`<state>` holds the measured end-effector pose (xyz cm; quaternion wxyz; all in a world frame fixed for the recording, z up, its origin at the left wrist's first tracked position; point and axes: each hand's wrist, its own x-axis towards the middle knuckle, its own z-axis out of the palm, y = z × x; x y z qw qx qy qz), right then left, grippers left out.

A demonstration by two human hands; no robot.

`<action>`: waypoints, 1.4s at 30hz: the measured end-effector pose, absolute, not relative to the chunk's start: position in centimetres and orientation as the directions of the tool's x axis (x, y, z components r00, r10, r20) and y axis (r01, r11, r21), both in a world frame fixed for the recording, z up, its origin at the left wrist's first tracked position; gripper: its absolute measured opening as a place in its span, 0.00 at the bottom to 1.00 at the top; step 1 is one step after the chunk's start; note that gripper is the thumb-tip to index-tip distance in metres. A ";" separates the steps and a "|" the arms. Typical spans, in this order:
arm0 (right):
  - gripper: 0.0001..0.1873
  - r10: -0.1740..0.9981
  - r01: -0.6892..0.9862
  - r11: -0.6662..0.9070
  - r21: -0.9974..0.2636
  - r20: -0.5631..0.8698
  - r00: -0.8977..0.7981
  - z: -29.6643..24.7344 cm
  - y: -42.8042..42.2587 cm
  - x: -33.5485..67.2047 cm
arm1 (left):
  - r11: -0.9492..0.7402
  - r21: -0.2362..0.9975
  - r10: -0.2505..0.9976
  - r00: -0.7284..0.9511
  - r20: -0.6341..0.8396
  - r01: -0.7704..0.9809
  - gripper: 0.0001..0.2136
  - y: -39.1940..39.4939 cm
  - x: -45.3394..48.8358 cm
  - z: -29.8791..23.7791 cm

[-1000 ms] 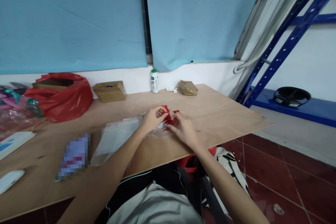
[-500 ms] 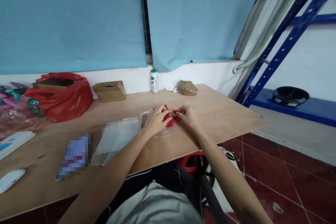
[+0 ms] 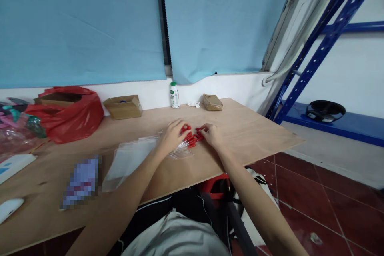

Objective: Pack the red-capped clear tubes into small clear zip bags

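Observation:
A bunch of slim clear sticks with red ends [image 3: 189,141] lies on the wooden table between my hands. What exactly they are is too small to tell. My left hand [image 3: 174,135] bends over the left side of the bunch, its fingers closed around a red-ended stick. On the right, my right hand [image 3: 211,133] pinches another red end between thumb and fingertips. The clear shafts spread leftward and forward under my left hand, partly hidden by it. Flat clear plastic bags [image 3: 120,164] lie overlapped to the left, beside my left forearm.
At the back stand an open cardboard box [image 3: 124,108], a white bottle with a green cap [image 3: 174,97] and a small brown carton [image 3: 213,103]. A red plastic bag [image 3: 81,118] sits at the left. A blue metal rack [image 3: 324,44] rises beyond the table's right end.
My hands have drawn slightly apart. My left hand has lifted a red end off the bunch, and more of the red ends show between my hands. The view has shifted a little.

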<state>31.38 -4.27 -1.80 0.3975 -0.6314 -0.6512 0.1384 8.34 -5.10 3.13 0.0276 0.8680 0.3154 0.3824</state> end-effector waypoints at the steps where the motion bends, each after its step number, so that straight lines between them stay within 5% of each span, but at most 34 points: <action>1: 0.08 0.925 0.703 0.170 -0.691 0.357 0.128 -1.4 -4.6 31.2 | -0.796 0.319 0.570 0.461 0.680 0.514 0.06 -5.3 7.9 3.7; 8: 0.19 0.793 0.489 0.562 -0.667 0.603 -0.087 3.6 -10.2 27.2 | -0.776 0.592 0.628 0.189 0.755 0.217 0.16 -6.1 6.6 5.2; 15: 0.24 0.915 0.118 0.389 -0.914 0.368 -0.167 3.4 -11.4 22.7 | -0.712 0.686 0.700 0.210 0.682 0.147 0.13 -6.1 7.4 4.4; 18: 0.20 0.894 0.217 0.448 -0.867 0.435 -0.104 2.7 -10.8 22.0 | -0.741 0.648 0.671 0.199 0.714 0.174 0.12 -6.1 7.0 4.2; 23: 0.19 0.791 0.587 0.540 -0.603 0.602 -0.110 2.3 -11.2 22.2 | -0.827 0.391 0.542 0.389 0.745 0.405 0.08 -6.4 5.0 5.1; 29: 0.18 0.861 0.890 0.367 -0.270 0.460 -0.216 3.1 -11.9 22.8 | -0.832 0.223 0.515 0.557 0.651 0.509 0.14 -6.0 4.0 5.5; 35: 0.18 0.867 0.915 0.378 -0.140 0.400 -0.297 4.0 -11.7 23.9 | -0.841 0.264 0.515 0.549 0.659 0.472 0.17 -6.0 4.2 6.1; 42: 0.17 0.870 0.923 0.359 -0.136 0.407 -0.278 3.9 -11.7 24.8 | -0.829 0.344 0.548 0.519 0.655 0.441 0.18 -6.3 4.3 6.7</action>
